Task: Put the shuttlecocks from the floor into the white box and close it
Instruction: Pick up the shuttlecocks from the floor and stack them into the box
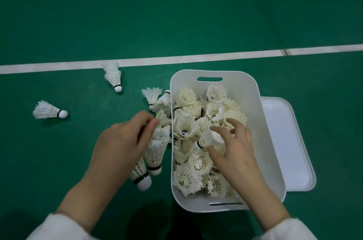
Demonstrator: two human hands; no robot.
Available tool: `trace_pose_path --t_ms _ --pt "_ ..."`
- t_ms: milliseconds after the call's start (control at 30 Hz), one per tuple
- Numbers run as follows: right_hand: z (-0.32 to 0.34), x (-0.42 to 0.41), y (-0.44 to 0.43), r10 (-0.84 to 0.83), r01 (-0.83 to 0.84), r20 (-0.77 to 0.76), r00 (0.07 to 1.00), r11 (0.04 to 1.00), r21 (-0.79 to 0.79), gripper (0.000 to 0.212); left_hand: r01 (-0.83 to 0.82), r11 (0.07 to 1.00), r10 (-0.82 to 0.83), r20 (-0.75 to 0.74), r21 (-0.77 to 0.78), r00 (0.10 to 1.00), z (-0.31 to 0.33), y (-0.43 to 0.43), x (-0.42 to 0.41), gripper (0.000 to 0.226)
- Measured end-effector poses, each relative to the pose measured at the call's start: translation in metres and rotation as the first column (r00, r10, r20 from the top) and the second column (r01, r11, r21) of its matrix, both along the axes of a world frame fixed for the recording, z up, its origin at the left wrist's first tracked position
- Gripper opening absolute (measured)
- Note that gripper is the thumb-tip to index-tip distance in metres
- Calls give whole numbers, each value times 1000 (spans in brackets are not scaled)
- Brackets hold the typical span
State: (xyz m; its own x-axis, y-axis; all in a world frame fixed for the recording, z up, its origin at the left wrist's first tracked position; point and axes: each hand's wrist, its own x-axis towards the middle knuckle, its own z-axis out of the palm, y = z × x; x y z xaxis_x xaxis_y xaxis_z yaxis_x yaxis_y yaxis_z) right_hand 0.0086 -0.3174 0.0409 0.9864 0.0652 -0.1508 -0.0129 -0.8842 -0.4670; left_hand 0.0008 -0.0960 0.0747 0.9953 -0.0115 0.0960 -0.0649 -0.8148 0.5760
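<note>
right hand [231, 147] was clamped on a shuttlecock [208, 139] held over the white box [253, 106], which was filled with others. left hand [121, 141] was curled at the pile [157, 151] on the floor [176, 23] against the box's left wall; its grip could not be told. one stray shuttlecock [50, 112] and another shuttlecock [114, 76] were left apart; the lid [284, 141] was laid beside the box.

Green floor [176, 13]: shuttlecocks [50, 112], white box [245, 86], lid [284, 141].
</note>
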Motion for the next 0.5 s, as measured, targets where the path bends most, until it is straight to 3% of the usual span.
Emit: trace_pose_path --t_ms 67,167,267,367,500 --pt "21 -2 9 45 -69 98 994 965 252 39 19 1000 -20 12 18 1000 3 -6 4 33" --pt "42 -4 33 205 -182 6 979 852 490 38 56 998 -57 41 41 998 7 -17 8 35" --pt "42 -3 48 250 -160 -107 962 839 520 33 75 991 -84 77 115 993 7 -21 10 37" --pt "43 -3 47 210 -143 -90 974 869 474 13 66 996 -72 108 59 991 4 -16 6 30" --pt "46 4 20 -45 33 15 999 886 462 10 -145 989 146 51 -14 988 0 4 -1 23"
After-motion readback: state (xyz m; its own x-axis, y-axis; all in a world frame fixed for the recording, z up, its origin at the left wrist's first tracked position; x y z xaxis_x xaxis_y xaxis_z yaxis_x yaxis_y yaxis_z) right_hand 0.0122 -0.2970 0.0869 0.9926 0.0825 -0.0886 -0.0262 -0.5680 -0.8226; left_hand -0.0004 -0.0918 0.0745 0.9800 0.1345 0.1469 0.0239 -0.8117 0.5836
